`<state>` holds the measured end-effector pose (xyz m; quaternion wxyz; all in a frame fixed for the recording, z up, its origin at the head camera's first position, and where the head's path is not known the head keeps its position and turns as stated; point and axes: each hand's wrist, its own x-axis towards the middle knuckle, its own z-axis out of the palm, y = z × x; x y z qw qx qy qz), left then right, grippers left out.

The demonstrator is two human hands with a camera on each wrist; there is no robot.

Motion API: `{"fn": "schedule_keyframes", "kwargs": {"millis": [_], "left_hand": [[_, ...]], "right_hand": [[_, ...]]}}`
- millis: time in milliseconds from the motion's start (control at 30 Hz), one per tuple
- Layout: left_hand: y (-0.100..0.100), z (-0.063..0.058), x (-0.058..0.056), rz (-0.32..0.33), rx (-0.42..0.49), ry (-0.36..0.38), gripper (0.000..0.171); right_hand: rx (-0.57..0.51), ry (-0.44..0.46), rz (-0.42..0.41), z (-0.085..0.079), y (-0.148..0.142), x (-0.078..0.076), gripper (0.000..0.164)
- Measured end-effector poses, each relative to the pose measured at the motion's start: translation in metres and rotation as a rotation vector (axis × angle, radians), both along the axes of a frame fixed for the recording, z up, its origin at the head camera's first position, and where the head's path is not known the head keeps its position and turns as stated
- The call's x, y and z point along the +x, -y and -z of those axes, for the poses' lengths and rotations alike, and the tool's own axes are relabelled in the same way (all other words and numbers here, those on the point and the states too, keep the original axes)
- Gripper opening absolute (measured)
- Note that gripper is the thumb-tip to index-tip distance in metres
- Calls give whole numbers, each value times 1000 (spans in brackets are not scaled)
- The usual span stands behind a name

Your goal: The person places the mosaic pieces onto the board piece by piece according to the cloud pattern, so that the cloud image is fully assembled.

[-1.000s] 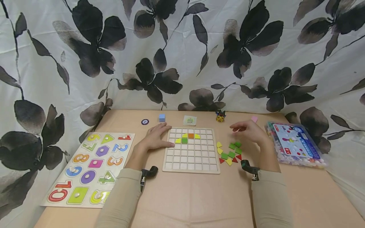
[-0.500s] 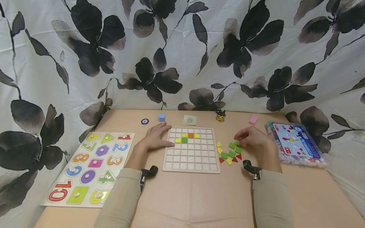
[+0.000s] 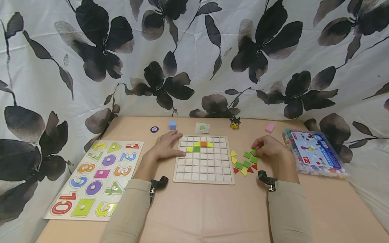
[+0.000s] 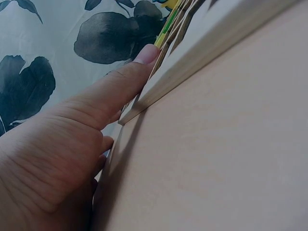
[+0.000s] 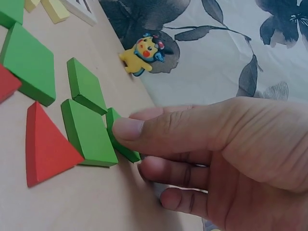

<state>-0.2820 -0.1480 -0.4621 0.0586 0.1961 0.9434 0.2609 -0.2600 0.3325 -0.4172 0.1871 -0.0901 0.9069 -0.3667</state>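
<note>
My left hand [image 3: 162,148] lies along the left side of a white gridded board [image 3: 206,168], its thumb [image 4: 130,79] on the board's edge and its fingers extended towards the far corner. A few yellow, green and orange tiles sit in the board's upper rows. To the right of the board, my right hand [image 3: 273,150] pinches a green square tile [image 5: 126,148] between thumb and fingers, at the edge of a loose pile. Other green tiles [image 5: 89,134], red triangles [image 5: 48,149] and yellow tiles [image 3: 244,172] lie beside it on the table.
A number-and-shape puzzle board [image 3: 101,182] lies at left. Along the back are a dark round disc [image 3: 154,129], blue cube [image 3: 172,125], pattern card [image 3: 202,128], small yellow figure [image 3: 235,123] and pink block [image 3: 269,127]. A bead box [image 3: 316,153] stands at right.
My right hand has come down and slightly right from above the pile to the upper green tile, taking it between thumb and fingers. The left hand has stayed in place.
</note>
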Motion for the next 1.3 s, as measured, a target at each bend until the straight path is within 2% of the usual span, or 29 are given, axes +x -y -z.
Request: {"fn": "schedule_keyframes", "kwargs": {"millis": [267,500,700,867,1033,1300], "left_hand": [[1,-1,0,-2,1,-1,101],[0,-3,2,-4,1,0,102],[1,-2,3,-2,13,1,102],[2,-2,3,-2,8,-6,101],[1,-2,3,-2,5,-2,101],[0,-1,1,-4,7,6,101]], "right_hand": [[11,-15,-15,-3,1,0,22],[-25,-56,22,-2,0,-3,17],[-66,-106,48,-2,3,-5,25],[-49,-180,44,-8,13,-5,31],[-68,-237,40,-13,30,-5,28],[-118,-278,24,-13,61,-9,25]]}}
